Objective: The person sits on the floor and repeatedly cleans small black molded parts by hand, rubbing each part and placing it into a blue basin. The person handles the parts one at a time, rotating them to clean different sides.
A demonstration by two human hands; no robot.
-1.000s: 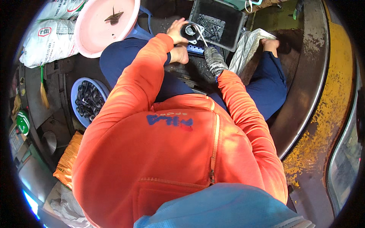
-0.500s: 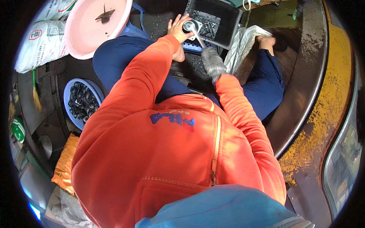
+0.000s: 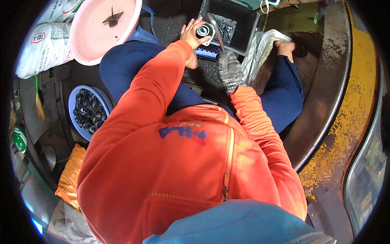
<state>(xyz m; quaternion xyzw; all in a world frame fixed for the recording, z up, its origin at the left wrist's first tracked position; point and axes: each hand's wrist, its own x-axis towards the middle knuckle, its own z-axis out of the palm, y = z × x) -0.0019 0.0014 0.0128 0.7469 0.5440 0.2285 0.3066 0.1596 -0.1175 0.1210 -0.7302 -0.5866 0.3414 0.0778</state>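
Note:
My bare left hand [image 3: 190,35] grips a silvery metal part [image 3: 203,31] with a round ringed socket and a flat flange, fingers spread round its far side. A grey knitted glove covers my right hand [image 3: 230,71], which is closed round a long thin metal tool [image 3: 218,34]; whether that is a file or a blade I cannot tell. The tool points away from me, just right of the part, with its tip over a black plastic bin [image 3: 245,29]. Several dark rods lie in the bin. Under the part shows a blue perforated basket [image 3: 208,52].
A pink basin [image 3: 91,40] with a dark finned piece stands at the far left. Left of my knee is a blue basin [image 3: 74,122] full of black parts. White sacks [image 3: 48,49] lie at the left, another white sack [image 3: 260,51] beside the bin. A yellow-brown metal edge [image 3: 337,134] curves along the right.
The tool's tip has moved off the part and farther away, to its right. My left hand still holds the part, its ringed face now tipped slightly more into view.

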